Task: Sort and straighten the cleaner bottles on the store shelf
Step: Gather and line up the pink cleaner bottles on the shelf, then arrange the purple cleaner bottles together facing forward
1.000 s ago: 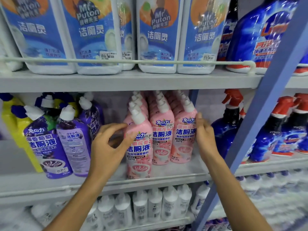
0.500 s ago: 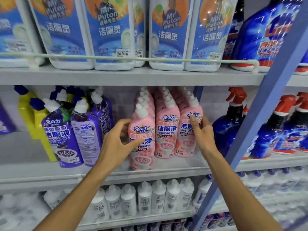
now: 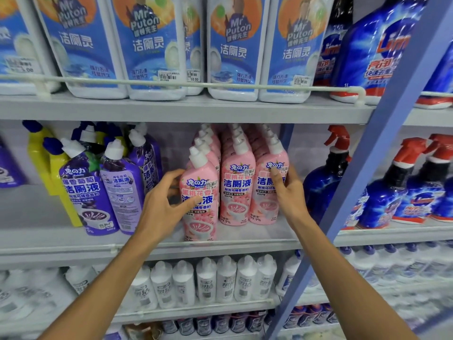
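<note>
Look: the front pink bottle [image 3: 203, 224] is a waisted pink cleaner bottle with a white slanted cap, a blue logo and blue Chinese lettering. A toilet bowl among blossoms is pictured low on the label.
Place: it is set on the middle shelf [image 3: 73, 241], close to the front lip. It stands at 7 o'clock from the middle pink bottle [image 3: 236, 192] and is drawn forward of its row.
Axis: the long axis is kept upright, with the cap toward 12 o'clock and its tip slanted toward 11. The label is turned to the camera.
Left side: the left hand [image 3: 159, 207] is curled round the front pink bottle at its 9 o'clock side. The thumb is laid across the label and the fingers are bent at the shoulder.
Right side: the right pink bottle [image 3: 262, 207] is clasped by the right hand [image 3: 290, 195] at its 3 o'clock side. The forefinger is laid up the label and the thumb is set behind the edge.
Rows: three pink files are seen running back, upright.
Neighbours: purple bottles [image 3: 83, 190] and yellow bottles [image 3: 36, 155] are stood at 9 o'clock. Blue spray bottles [image 3: 323, 185] are stood at 3 o'clock, beside a blue post [image 3: 382, 143].
Other shelves: blue-labelled jugs [image 3: 235, 45] are ranged at 12 o'clock and white bottles [image 3: 225, 278] at 6 o'clock.
</note>
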